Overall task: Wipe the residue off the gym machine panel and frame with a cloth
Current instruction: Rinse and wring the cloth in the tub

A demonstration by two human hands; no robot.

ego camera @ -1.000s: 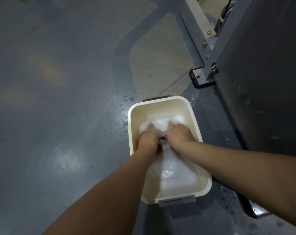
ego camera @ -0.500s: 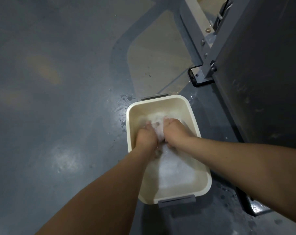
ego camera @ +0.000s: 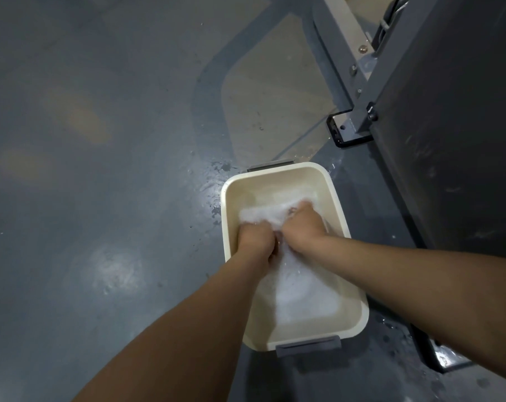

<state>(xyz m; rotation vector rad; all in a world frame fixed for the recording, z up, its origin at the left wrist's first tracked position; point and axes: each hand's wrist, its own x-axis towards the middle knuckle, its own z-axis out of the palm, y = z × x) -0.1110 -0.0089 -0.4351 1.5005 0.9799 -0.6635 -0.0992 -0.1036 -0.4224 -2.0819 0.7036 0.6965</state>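
Observation: your left hand (ego camera: pixel 256 239) and right hand (ego camera: pixel 304 223) both grip the soaked white cloth (ego camera: pixel 260 214), fingers curled into it, inside the cream rectangular plastic tub (ego camera: pixel 275 181).

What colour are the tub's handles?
Grey; the near handle on the cream tub shows it best, head view.

a cream rectangular plastic tub (ego camera: pixel 275 181) with grey handles sits on a glossy blue-grey floor (ego camera: pixel 101 198). foamy water (ego camera: pixel 304 300) lies inside it.
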